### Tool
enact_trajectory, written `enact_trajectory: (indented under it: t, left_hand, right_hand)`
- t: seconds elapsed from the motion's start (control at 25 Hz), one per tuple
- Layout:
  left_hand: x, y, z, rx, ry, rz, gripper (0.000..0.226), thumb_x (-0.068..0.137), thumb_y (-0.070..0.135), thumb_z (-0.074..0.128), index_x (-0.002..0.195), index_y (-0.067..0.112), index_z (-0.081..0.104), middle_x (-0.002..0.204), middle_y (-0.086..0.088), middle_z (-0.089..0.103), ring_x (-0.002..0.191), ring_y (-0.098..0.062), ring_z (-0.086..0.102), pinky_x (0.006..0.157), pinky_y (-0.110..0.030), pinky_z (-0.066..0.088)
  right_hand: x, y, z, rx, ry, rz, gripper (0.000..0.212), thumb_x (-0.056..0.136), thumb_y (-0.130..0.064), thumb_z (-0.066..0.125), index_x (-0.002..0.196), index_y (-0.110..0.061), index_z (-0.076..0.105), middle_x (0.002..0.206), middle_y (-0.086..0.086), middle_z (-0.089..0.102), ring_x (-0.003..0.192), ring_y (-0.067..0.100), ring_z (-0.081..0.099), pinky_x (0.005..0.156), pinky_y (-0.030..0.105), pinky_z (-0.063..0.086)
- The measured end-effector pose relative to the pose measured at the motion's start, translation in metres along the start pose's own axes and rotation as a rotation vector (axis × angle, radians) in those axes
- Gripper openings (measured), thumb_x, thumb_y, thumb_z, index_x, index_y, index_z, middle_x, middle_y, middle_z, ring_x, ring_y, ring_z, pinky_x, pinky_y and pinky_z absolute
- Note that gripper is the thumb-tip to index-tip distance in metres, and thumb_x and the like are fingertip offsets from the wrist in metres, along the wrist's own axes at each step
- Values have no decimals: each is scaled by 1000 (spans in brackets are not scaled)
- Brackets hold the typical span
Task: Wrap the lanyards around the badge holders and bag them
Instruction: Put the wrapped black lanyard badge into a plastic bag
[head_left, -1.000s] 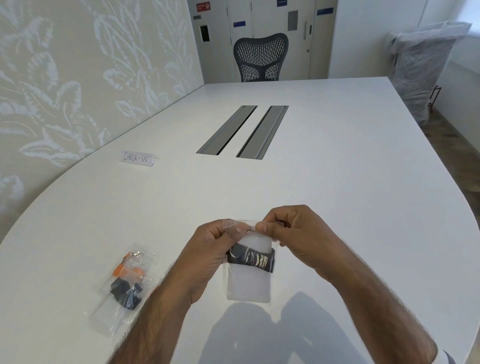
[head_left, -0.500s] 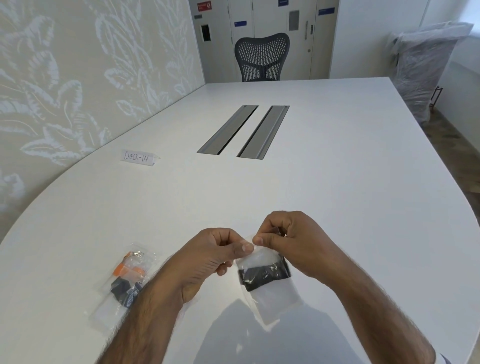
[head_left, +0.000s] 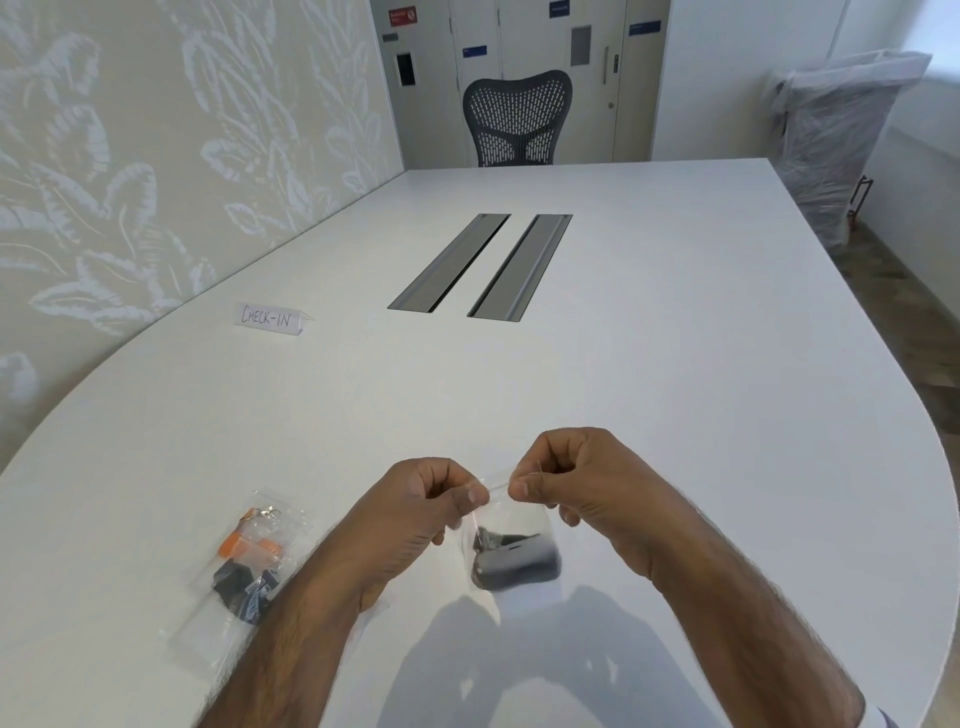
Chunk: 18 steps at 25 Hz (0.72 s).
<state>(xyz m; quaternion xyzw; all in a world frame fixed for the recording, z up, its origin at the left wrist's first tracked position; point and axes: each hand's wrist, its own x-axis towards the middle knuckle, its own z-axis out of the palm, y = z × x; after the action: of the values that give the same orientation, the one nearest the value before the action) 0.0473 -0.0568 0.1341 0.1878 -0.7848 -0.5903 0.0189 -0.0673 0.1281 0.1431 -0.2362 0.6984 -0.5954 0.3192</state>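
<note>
Left hand (head_left: 421, 499), right hand (head_left: 576, 478) (fingers curled) pinch the bag (head_left: 511, 525) top.

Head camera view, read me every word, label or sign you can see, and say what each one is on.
"CHECK-IN": handwritten on the folded paper tent card standing on the white table.
Red sign by the far doors: too small to read.
Blue door labels: blurred, unreadable.
Held clear bag and bagged lanyards: no readable print.
</note>
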Motion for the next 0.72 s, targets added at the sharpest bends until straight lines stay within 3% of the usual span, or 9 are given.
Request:
enact_trajectory:
  t: [0.12,0.24,0.4,0.44,0.52,0.6,0.64,0.72]
  left_hand:
    - [0,-1,3,0,28,30,13,93,28,73,86,18,70,75,10,64,72,-7,55,73,-28,46]
    - [3,-10,15,-86,21,-36,12,95,23,70,88,17,63,90,2,70,84,-10,62,83,-37,52]
    - [8,-27,30,-153,88,-117,9,98,18,63,90,15,59,102,-4,74,85,-14,66,76,-34,58]
    - [10,-28,30,-149,103,-110,8,100,16,59,92,15,59,104,-2,76,85,-12,68,73,-33,59]
    - [12,-30,30,-150,114,-116,9,103,15,53,97,13,59,104,2,78,82,-8,70,68,-30,59]
    - [12,-33,31,-173,127,-144,13,107,18,50,100,10,57,103,2,78,83,-10,70,66,-30,58]
    - [13,-35,32,-189,132,-162,14,107,20,50,101,9,57,103,1,79,85,-14,70,66,-31,58]
    - [15,-38,34,-238,150,-188,14,105,23,54,102,9,58,106,-3,78,91,-20,69,69,-35,59]
  right_hand:
    - [1,3,-1,131,8,31,5,84,-10,78,80,-11,74,76,0,67,69,13,53,63,27,41]
    - [5,14,7,80,53,49,5,88,-12,75,83,-13,74,80,-2,69,75,10,59,69,25,44]
    - [8,37,19,18,109,22,6,91,-13,72,89,-18,75,87,-5,74,79,8,64,66,16,48]
    - [9,41,18,25,113,10,10,90,-14,74,97,-22,74,93,-5,75,83,9,66,69,19,51]
    - [6,51,14,-23,67,39,38,84,-14,81,115,-30,67,106,-4,72,93,12,69,73,23,57]
    - [0,59,12,-206,-12,135,64,77,-13,85,128,-37,55,108,-4,67,95,13,68,71,21,56]
    - [-3,63,13,-296,-50,181,69,76,-13,85,130,-39,50,103,-3,67,91,12,67,68,19,53]
    - [-4,71,15,-345,-63,228,59,77,-13,83,126,-33,55,87,-2,66,77,11,63,62,18,47]
